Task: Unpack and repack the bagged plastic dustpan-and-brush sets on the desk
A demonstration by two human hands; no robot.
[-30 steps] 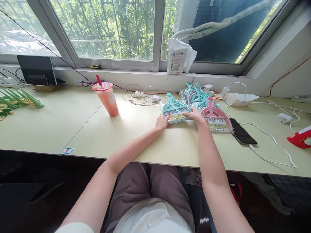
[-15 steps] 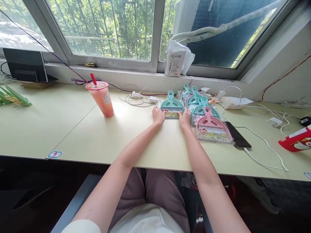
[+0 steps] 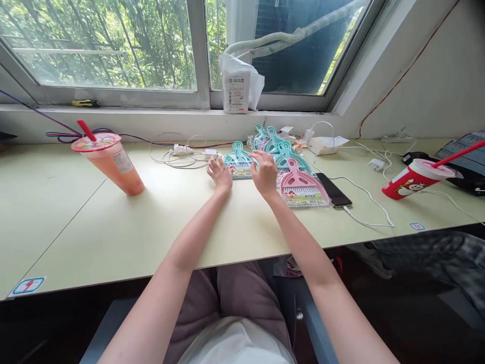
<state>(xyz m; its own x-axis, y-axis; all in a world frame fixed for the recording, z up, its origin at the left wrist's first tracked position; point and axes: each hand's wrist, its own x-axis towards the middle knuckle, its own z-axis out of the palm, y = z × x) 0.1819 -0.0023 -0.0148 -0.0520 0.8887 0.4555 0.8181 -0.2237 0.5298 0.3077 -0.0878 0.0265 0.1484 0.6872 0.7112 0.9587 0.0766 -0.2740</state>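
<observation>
A teal mini dustpan and brush set [image 3: 238, 157] in clear wrap lies on the table in front of me. My left hand [image 3: 221, 174] rests at its left side, fingers spread. Over its right edge is my right hand [image 3: 264, 172], raised a little, with the fingers apart and nothing in them. Several more wrapped teal dustpan sets [image 3: 288, 157] overlap just behind and to the right. In front of these lies a pink dustpan and brush set [image 3: 303, 188], its handle pointing away from me.
A black phone [image 3: 333, 189] on a white cable lies beside the pink set. To the left stands a lidded cup of orange-pink drink [image 3: 123, 169]; a red cup [image 3: 411, 180] is at the right. A charger with loose cable [image 3: 182, 150] lies behind my left hand.
The view has swung to the right, bringing the red cup fully in. My right hand has come off the teal set's edge and lifted; my left fingers have opened out.
</observation>
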